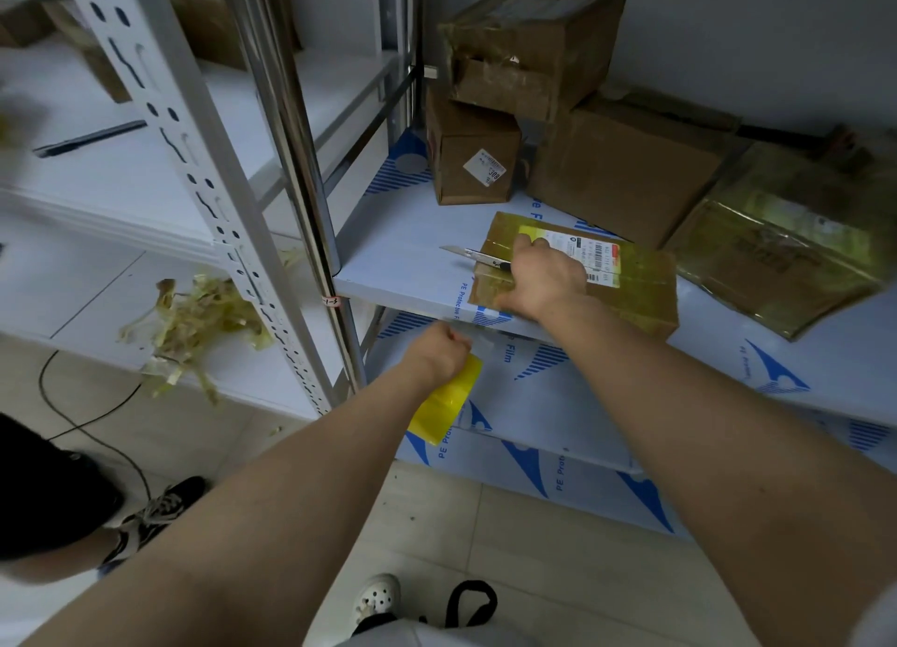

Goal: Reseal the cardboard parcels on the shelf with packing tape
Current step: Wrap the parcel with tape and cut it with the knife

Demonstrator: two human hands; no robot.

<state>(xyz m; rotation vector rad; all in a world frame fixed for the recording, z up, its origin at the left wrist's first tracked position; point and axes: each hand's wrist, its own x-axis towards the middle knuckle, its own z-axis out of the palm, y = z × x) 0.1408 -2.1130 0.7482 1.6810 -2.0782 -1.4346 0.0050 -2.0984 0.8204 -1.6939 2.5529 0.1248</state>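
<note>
The right hand (543,277) rested on top of the flat cardboard parcel wrapped in yellowish tape (636,287), which lay at the front edge of the white metal shelf covered in blue-printed protective film (403,253). Its fingers (524,246) were curled round the handle of a slim utility knife (473,255), whose extended blade pointed left, past the parcel's left end and over the bare shelf. The left hand (434,355) was held below the shelf's front edge, fingers (449,338) clenched round a roll of yellow packing tape (444,404). A short clear strip (478,343) appeared to run from the roll up toward the parcel's front face; whether it was already stuck down could not be told. The step in hand was judged to be severing the drawn-out tape after a pass over this parcel. The next move would call for the strip to be held taut by the left hand while the blade was brought down to it, cutting away from the left fingers, followed by pressing the loose end flat against the cardboard. Behind the parcel stood three plain brown cardboard boxes (621,166), one stacked on the other two, and a larger tape-wrapped parcel (776,258) lay to the right; whether these needed resealing could not be determined. A heap of pale yellow tape scraps (194,321) lay on the neighbouring white shelf to the left.
</note>
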